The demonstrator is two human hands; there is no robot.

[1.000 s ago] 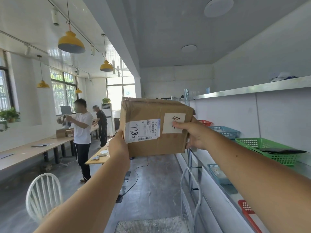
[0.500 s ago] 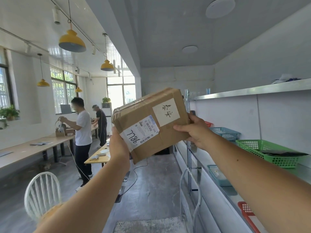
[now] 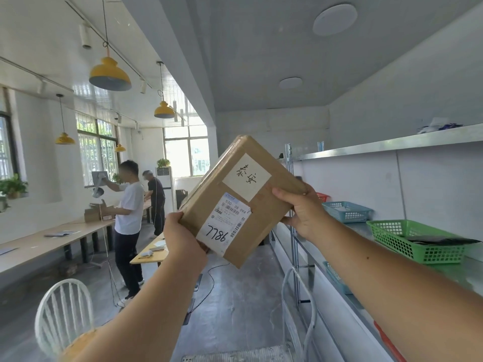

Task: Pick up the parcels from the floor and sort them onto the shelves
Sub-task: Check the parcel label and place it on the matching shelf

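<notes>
I hold a brown cardboard parcel (image 3: 264,205) up at chest height in the middle of the view, tilted with one corner down. Its face carries a white shipping label with "7786" handwritten on it and a white sticker with handwritten characters. My left hand (image 3: 183,239) grips its lower left corner. My right hand (image 3: 300,210) clasps its right edge. The metal shelves (image 3: 392,146) run along the right wall, just right of the parcel.
On the shelf sit a green basket (image 3: 415,241), a blue basket (image 3: 347,211) and a red one (image 3: 322,197) farther back; another blue basket (image 3: 335,278) lies lower. A white chair (image 3: 62,309) stands lower left. Two people (image 3: 130,220) work at long tables on the left. A metal cart handle (image 3: 300,304) rises below.
The parcel has turned in my hands from nearly level to steeply tilted, so its labelled face now points toward me. Both hands kept their hold.
</notes>
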